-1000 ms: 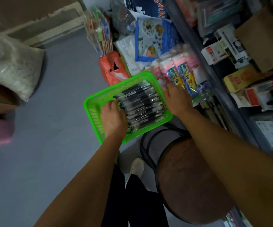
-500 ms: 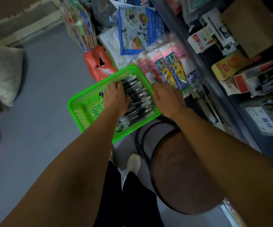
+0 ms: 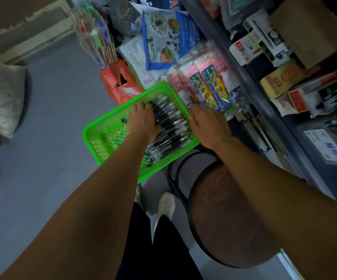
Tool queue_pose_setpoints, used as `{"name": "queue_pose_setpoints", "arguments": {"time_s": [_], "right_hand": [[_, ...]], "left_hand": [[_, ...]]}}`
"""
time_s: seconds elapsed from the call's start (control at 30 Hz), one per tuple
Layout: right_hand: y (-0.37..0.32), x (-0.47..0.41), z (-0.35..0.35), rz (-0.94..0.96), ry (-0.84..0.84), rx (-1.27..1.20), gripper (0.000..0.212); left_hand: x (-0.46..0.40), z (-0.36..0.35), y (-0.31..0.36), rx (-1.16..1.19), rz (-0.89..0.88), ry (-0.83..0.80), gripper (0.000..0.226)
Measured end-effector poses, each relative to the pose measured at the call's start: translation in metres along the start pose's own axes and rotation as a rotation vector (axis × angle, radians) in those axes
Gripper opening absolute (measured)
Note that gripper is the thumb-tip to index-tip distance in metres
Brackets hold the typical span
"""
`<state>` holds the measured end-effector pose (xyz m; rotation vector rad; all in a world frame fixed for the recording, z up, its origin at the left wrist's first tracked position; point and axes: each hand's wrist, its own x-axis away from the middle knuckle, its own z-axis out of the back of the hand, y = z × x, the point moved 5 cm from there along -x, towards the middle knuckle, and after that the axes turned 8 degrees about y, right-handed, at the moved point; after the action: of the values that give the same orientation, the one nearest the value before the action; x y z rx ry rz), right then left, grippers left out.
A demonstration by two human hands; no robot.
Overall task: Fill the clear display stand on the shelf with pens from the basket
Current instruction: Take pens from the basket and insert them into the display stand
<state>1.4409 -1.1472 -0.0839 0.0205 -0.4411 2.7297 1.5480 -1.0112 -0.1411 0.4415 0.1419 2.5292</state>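
**Both hands at the basket of pens**

The pens lie side by side in a dense row, black with clear barrels, filling the right half of the green basket. The left half of the basket shows only its bare mesh floor. The basket sits low, over the grey floor and just beyond the round brown stool.

Your left hand lies palm-down on the left end of the pen row, fingers spread and reaching forward over them; you cannot tell from here whether the fingertips have curled round any pen. Your right hand is at the basket's right rim, fingers bent down over the edge beside the pen ends; whether it grips the rim or the pens is hidden.

Just past the basket stand pink wrapped packs, an orange bag holding sticks, and a blue printed bag. To the right, the shelf carries boxes and a clear tub of coloured pens.
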Motion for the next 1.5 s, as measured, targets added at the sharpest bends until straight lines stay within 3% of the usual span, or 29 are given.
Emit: {"name": "queue_pose_setpoints", "arguments": {"time_s": [0.53,0.9,1.17,1.5], "right_hand": [[0.004,0.012,0.005,-0.008,0.004,0.004,0.020],[0.001,0.020,0.011,-0.017,0.024,0.010,0.021],[0.000,0.040,0.037,-0.118,0.050,-0.016,0.022],[0.013,0.114,0.115,-0.353,0.094,-0.022,0.020]], "left_hand": [[0.014,-0.007,-0.005,0.130,-0.014,-0.102,0.039],[0.025,0.005,-0.012,0.135,-0.059,-0.028,0.030],[0.034,0.039,0.002,0.087,-0.188,-0.033,0.030],[0.079,0.113,0.094,0.079,-0.506,-0.082,0.039]]}}
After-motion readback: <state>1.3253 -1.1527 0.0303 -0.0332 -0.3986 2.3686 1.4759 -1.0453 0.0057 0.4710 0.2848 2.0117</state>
